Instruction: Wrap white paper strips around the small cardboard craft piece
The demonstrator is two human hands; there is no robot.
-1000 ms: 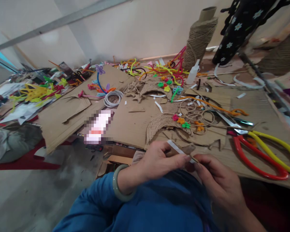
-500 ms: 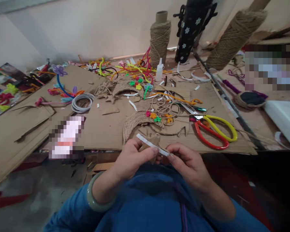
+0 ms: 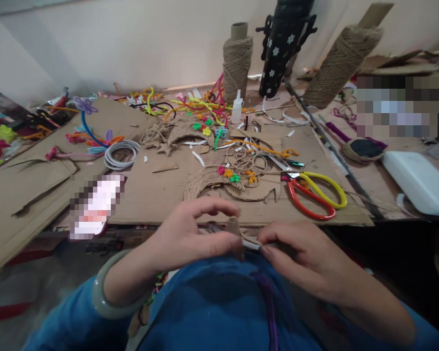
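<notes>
Both hands are closed in pinches over the lap: the left hand (image 3: 190, 234) grips a small cardboard piece (image 3: 234, 227), and the right hand (image 3: 300, 253) nips a thin white strip (image 3: 251, 245) lying against it. Just beyond, a twine-wrapped crescent (image 3: 205, 181) and red-and-yellow scissors (image 3: 314, 195) lie on the cardboard-covered bench (image 3: 161, 195). With so narrow a strip, it could be creased, skewed, or let slip by loosened fingertips.
</notes>
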